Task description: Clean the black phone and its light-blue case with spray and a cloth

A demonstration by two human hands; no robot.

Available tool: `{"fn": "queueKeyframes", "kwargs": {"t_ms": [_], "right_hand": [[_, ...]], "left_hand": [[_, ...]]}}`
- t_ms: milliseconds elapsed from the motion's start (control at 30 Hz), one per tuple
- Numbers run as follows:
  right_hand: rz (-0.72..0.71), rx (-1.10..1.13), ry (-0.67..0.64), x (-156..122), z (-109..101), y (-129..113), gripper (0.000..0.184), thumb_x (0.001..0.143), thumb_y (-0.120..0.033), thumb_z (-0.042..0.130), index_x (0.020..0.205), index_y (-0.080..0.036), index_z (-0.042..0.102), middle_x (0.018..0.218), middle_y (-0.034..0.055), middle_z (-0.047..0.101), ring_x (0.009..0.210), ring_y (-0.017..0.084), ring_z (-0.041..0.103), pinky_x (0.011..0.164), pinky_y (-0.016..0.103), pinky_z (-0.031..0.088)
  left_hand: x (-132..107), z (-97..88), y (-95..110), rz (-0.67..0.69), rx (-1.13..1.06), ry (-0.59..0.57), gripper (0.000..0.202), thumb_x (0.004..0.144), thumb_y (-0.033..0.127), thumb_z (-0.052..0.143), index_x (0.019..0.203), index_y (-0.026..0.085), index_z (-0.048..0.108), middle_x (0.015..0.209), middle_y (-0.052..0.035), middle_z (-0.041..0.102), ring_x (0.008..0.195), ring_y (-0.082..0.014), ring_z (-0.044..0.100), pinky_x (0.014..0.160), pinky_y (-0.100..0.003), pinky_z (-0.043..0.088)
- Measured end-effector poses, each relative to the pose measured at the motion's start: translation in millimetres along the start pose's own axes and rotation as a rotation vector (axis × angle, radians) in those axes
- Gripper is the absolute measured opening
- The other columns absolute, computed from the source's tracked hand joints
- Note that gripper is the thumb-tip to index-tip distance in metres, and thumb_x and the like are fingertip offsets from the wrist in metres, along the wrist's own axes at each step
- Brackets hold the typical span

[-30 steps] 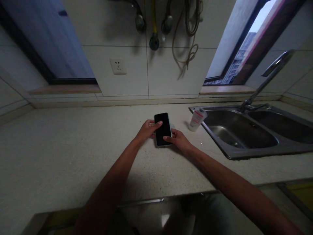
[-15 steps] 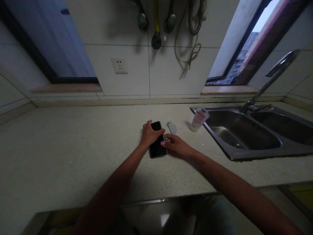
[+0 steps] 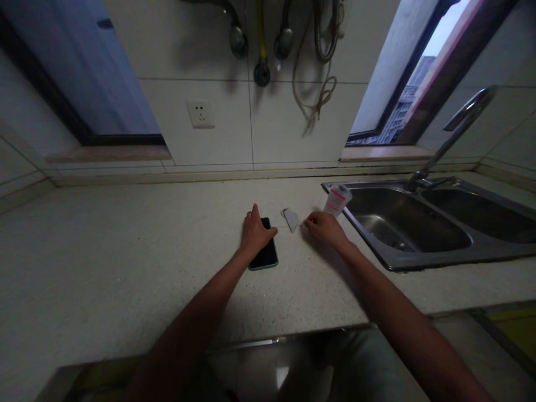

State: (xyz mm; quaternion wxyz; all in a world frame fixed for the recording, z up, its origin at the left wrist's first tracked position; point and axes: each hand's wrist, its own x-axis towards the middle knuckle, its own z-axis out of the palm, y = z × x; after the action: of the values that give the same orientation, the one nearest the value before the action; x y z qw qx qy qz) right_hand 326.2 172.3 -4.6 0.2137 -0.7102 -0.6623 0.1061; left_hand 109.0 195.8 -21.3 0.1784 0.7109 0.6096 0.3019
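A smartphone (image 3: pixel 266 258) with a black screen lies on the pale countertop. My left hand (image 3: pixel 253 233) spans its upper part, thumb at the right edge and fingers along the left, gripping it. Off to the right, my right hand (image 3: pixel 326 227) hovers over or rests on the counter with thumb and fingers pinched; whatever is between the fingertips is too small to make out. A flat grey-white piece (image 3: pixel 291 219) with a small loop at its far end lies between the hands. Just behind my right hand, a clear plastic cup (image 3: pixel 336 200) with pink print is partly hidden by it.
A steel double-bowl sink (image 3: pixel 402 223) with a tall faucet (image 3: pixel 460 125) is set into the counter (image 3: pixel 125 268) at the right. Pipes and a looped hose (image 3: pixel 326 39) hang on the tiled wall, near a wall socket (image 3: pixel 200 114). Windows flank the wall on both sides.
My right hand has moved away from the phone's right edge toward the cup, its fingers now pinched. My left hand stays on the phone. The view has shifted slightly.
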Motion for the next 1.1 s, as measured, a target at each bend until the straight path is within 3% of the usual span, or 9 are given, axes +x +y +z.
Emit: {"fn": "queueKeyframes", "kwargs": {"t_ms": [100,200,333,400,500,633,833,967,1100], "right_hand": [[-0.001,-0.051,-0.061,1.2,5.8,0.9,0.022,0.090,-0.027,0.057,0.088,-0.015,0.075,0.089,0.0118,0.075,0.080,0.021,0.066,0.066,0.027,0.039],[0.006,-0.053,-0.086,2.7,8.3,1.4,0.027,0.092,-0.032,0.056,0.082,-0.014,0.074,0.083,0.0110,0.073,0.072,0.018,0.063,0.061,0.027,0.036],[0.043,-0.014,-0.071,5.3,6.0,3.9,0.043,0.096,-0.043,0.049,0.070,-0.015,0.071,0.069,0.0079,0.067,0.062,0.016,0.057,0.055,0.027,0.031],[0.048,0.013,-0.053,6.2,5.1,5.3,0.045,0.096,-0.043,0.048,0.068,-0.015,0.070,0.066,0.0067,0.065,0.060,0.016,0.056,0.055,0.027,0.030],[0.054,0.006,-0.052,6.8,5.5,6.4,0.042,0.094,-0.041,0.049,0.067,-0.015,0.069,0.065,0.0055,0.064,0.060,0.015,0.056,0.054,0.026,0.029],[0.064,-0.030,-0.062,6.5,7.1,4.8,0.038,0.093,-0.037,0.051,0.068,-0.016,0.069,0.068,0.0060,0.066,0.062,0.015,0.057,0.054,0.026,0.028],[0.079,-0.086,-0.080,5.1,7.6,1.0,0.034,0.092,-0.036,0.051,0.073,-0.017,0.072,0.076,0.0097,0.071,0.068,0.018,0.061,0.055,0.027,0.029],[0.063,-0.106,-0.075,4.6,8.9,2.2,0.035,0.093,-0.038,0.051,0.074,-0.018,0.073,0.077,0.0098,0.071,0.069,0.019,0.061,0.056,0.027,0.030],[0.023,-0.046,-0.028,4.9,11.4,3.1,0.038,0.093,-0.038,0.050,0.068,-0.017,0.069,0.070,0.0079,0.068,0.064,0.017,0.058,0.055,0.027,0.028]], "left_hand": [[0.4,2.0,-0.8,0.000,0.002,0.003,0.088,0.070,0.029,0.072,0.146,0.006,0.034,0.130,-0.0199,0.053,0.123,-0.0293,0.051,0.106,-0.039,0.040],[3.9,0.5,-3.4,0.030,-0.028,0.023,0.075,0.072,0.033,0.074,0.137,0.008,0.046,0.129,-0.0198,0.056,0.121,-0.0283,0.054,0.106,-0.039,0.041],[21.6,-14.4,-18.8,0.004,-0.179,0.193,0.035,0.081,0.034,0.065,0.111,0.015,0.063,0.114,-0.0125,0.065,0.109,-0.0221,0.061,0.099,-0.033,0.045],[33.2,-24.2,-32.3,-0.093,-0.261,0.263,0.016,0.083,0.027,0.056,0.091,0.017,0.065,0.094,-0.0062,0.069,0.091,-0.0177,0.064,0.087,-0.028,0.048],[45.8,-33.5,-53.1,-0.266,-0.310,0.311,0.013,0.081,0.028,0.055,0.080,0.018,0.063,0.081,-0.0021,0.068,0.078,-0.0157,0.062,0.073,-0.025,0.046],[49.1,-33.0,-66.2,-0.298,-0.292,0.308,0.014,0.079,0.030,0.055,0.075,0.019,0.062,0.074,-0.0010,0.066,0.073,-0.0160,0.060,0.066,-0.025,0.042],[44.1,-26.8,-63.6,-0.212,-0.207,0.260,0.012,0.077,0.030,0.057,0.075,0.020,0.064,0.077,-0.0010,0.067,0.075,-0.0157,0.060,0.070,-0.026,0.041],[44.6,-28.9,-64.2,-0.225,-0.190,0.238,0.015,0.078,0.031,0.055,0.079,0.019,0.064,0.077,-0.0017,0.068,0.073,-0.0160,0.061,0.070,-0.026,0.043],[37.9,-37.4,-53.7,-0.233,-0.048,0.166,0.021,0.085,0.036,0.050,0.086,0.020,0.064,0.091,-0.0085,0.071,0.087,-0.0220,0.066,0.078,-0.031,0.046]]}}
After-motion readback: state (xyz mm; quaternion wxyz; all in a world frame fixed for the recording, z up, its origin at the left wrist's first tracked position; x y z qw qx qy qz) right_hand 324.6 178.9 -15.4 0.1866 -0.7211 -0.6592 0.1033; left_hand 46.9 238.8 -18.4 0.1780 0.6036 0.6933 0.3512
